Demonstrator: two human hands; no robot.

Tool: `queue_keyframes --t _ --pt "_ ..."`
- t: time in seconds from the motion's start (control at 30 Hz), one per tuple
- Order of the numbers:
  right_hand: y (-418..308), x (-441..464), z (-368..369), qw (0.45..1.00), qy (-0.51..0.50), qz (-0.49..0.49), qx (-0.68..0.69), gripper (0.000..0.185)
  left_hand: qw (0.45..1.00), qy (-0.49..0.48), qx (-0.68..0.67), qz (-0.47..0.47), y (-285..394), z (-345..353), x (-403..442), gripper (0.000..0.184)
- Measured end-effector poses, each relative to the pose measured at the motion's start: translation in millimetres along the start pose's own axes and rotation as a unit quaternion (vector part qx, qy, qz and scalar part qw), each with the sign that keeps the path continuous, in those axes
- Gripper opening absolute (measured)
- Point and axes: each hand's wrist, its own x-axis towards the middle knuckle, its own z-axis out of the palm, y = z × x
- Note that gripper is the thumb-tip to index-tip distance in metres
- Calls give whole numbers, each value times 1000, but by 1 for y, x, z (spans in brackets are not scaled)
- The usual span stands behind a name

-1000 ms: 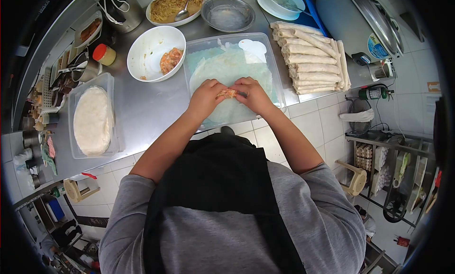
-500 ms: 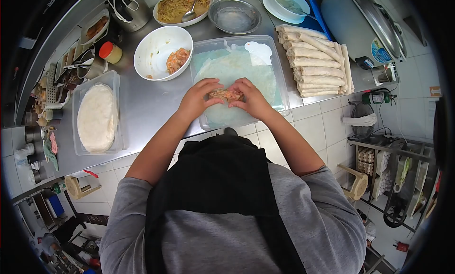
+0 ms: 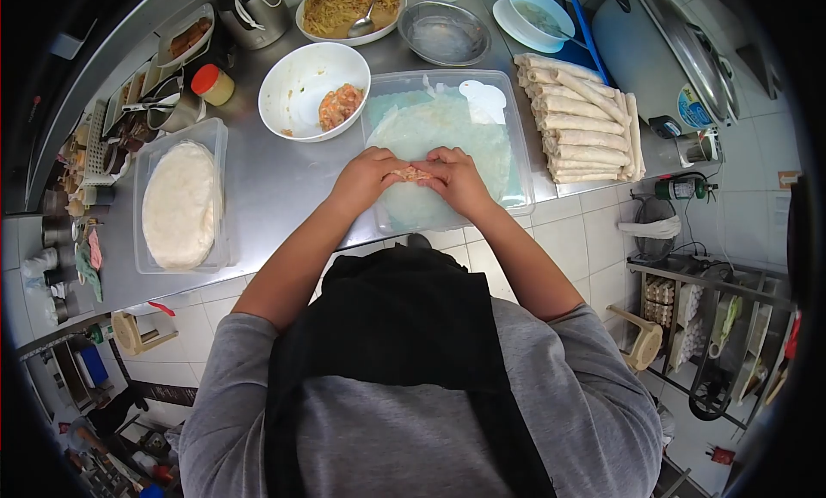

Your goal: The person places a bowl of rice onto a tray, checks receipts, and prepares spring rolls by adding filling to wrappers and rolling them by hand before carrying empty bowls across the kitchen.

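Observation:
My left hand (image 3: pixel 366 179) and my right hand (image 3: pixel 454 178) meet over the near part of a thin round wrapper (image 3: pixel 443 141). Between them both hold a small strip of orange-pink filling (image 3: pixel 413 174), fingers curled round its two ends. Beneath the wrapper is a clear plastic lid or tray (image 3: pixel 521 154) with a pale green surface. A white bowl (image 3: pixel 288 93) to the upper left has a lump of the same filling (image 3: pixel 341 107) on its right side. Finished-looking pale rolls (image 3: pixel 589 128) lie stacked to the right.
A clear box (image 3: pixel 222 197) of round wrappers (image 3: pixel 179 210) stands at the left. Behind are a red-lidded jar (image 3: pixel 212 84), a noodle dish (image 3: pixel 335 12) with a spoon, a metal bowl (image 3: pixel 444 33), a soup bowl (image 3: pixel 540 16) and a large pot (image 3: pixel 654 55).
The view has shifted, so the table things appear further right. My fingers, spread more loosely round the filling half a second ago, are now closer together over it.

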Motion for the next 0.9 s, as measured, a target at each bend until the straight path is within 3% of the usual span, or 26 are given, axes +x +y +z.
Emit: queue_keyframes --t 0.07,0.17,0.27,0.33,0.4,0.47,0.57,0.6,0.7,0.77,0.9 --pt "-7 -3 -2 996 84 -15 -4 56 996 69 -34 35 1 -6 -1 53" --pt "10 -6 0 999 -7 -19 -26 65 998 18 -11 64 -17 -2 -6 58" --pt "-18 7 -17 999 -2 6 -42 76 999 1 -1 43 -10 -9 -7 67" --pt "-45 34 -28 998 26 -38 -38 79 999 35 -13 20 9 -22 -12 77" --pt "-66 64 -25 995 55 -79 -31 82 991 130 18 39 16 -29 -20 82" --pt "-80 103 -14 972 40 -212 -97 85 989 133 42 54 14 -37 -39 72" --pt "-88 147 13 958 -7 -221 -181 77 988 142 61 3 19 -52 -76 42" --pt "-89 155 17 958 -4 -226 -178 77 988 143 66 2 19 -55 -88 42" --pt "-95 173 26 958 -76 -158 -226 67 975 202 48 -86 19 -63 -125 35" --pt "-100 179 20 941 -203 -107 -251 57 968 214 49 -123 21 -66 -146 35" --pt "-100 184 14 943 -221 -110 -223 45 953 233 47 -186 21 -64 -171 35"
